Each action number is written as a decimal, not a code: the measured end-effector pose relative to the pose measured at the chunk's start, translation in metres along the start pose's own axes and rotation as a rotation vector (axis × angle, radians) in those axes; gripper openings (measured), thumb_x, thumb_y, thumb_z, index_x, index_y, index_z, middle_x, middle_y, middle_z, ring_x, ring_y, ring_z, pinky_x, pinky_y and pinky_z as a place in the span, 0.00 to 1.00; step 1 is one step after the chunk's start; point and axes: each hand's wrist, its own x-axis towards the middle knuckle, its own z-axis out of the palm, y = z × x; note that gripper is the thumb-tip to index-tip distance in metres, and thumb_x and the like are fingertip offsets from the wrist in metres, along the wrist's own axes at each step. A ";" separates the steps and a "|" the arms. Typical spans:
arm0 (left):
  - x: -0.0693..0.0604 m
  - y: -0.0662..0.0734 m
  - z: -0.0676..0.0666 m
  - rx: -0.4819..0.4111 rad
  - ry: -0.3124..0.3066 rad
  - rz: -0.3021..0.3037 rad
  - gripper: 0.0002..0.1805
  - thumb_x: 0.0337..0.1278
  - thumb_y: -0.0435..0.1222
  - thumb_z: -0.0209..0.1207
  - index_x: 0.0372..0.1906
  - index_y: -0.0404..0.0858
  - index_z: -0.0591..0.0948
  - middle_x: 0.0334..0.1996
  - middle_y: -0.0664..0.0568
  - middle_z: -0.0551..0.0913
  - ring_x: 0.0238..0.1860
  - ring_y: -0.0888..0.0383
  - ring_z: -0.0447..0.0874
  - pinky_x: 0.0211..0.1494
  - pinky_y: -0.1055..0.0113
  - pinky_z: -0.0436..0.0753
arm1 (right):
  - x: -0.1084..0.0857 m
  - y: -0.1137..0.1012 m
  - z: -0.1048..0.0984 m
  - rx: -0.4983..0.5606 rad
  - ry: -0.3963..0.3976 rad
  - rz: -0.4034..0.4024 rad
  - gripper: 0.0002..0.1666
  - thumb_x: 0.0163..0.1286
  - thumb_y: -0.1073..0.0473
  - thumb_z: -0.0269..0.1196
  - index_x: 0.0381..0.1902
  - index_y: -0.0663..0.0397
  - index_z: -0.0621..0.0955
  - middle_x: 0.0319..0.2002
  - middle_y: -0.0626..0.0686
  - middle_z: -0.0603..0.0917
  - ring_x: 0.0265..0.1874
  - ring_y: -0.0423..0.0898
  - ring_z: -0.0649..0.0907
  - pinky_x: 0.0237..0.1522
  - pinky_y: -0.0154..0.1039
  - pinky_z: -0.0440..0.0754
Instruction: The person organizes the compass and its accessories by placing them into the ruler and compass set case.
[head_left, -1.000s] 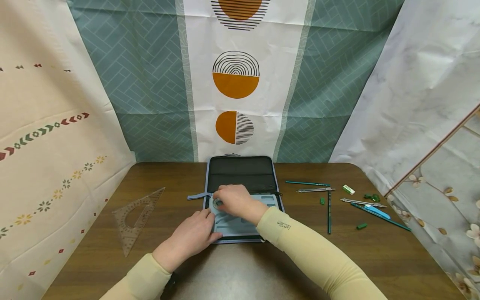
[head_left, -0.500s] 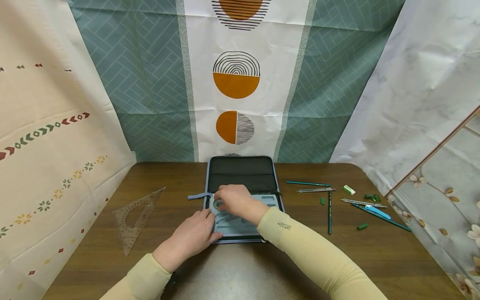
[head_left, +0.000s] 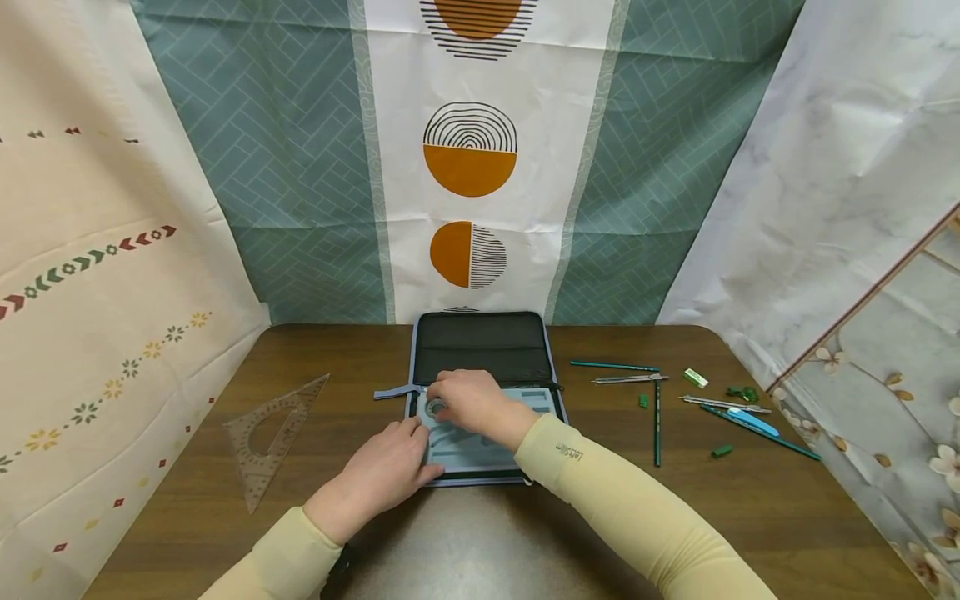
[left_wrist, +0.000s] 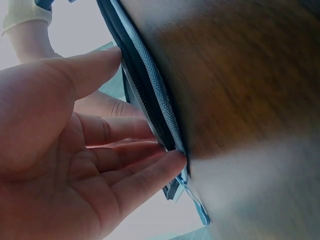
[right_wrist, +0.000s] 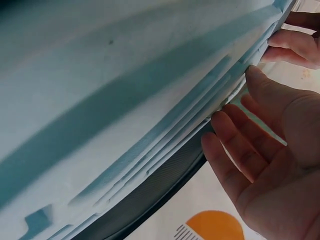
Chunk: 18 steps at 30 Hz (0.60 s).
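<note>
Case: lies unfolded on the table, touching the left hand and directly under the right hand. Left hand: rests on the near left corner, fingers loose and nearly straight against the edge. Right hand: bends over the left part of the blue tray, fingertips at a round shape; cannot tell whether gripping it. Strap: sticks out left of the right hand, just beyond the left hand. Clear set square: lies flat, well left of the left hand. Right of the right hand: green block, compass, dark green pencil, teal pencil. Farther right: eraser, green stub, metal tool, light-blue pen alongside a long pencil. Beyond both hands: hanging cloth with orange half-circles.
</note>
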 end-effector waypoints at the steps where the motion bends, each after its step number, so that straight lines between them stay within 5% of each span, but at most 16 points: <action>1: 0.000 0.000 0.000 0.001 0.000 0.001 0.33 0.70 0.49 0.75 0.57 0.21 0.83 0.57 0.29 0.84 0.54 0.35 0.86 0.53 0.45 0.89 | -0.001 0.001 0.000 0.001 0.000 -0.002 0.21 0.74 0.47 0.78 0.62 0.38 0.90 0.53 0.43 0.88 0.49 0.41 0.89 0.48 0.41 0.88; 6: 0.000 0.001 0.000 -0.001 -0.006 -0.001 0.34 0.71 0.50 0.75 0.58 0.21 0.83 0.58 0.29 0.84 0.55 0.35 0.86 0.54 0.45 0.88 | -0.005 0.004 0.001 0.034 0.013 -0.010 0.24 0.75 0.47 0.77 0.66 0.40 0.89 0.56 0.45 0.88 0.48 0.40 0.89 0.47 0.40 0.88; 18: 0.001 0.002 -0.001 -0.009 -0.018 -0.025 0.33 0.69 0.49 0.75 0.58 0.22 0.83 0.59 0.29 0.84 0.57 0.34 0.86 0.56 0.44 0.87 | -0.031 0.033 -0.010 0.067 0.056 0.023 0.30 0.77 0.44 0.74 0.72 0.44 0.84 0.68 0.49 0.84 0.64 0.47 0.85 0.58 0.46 0.87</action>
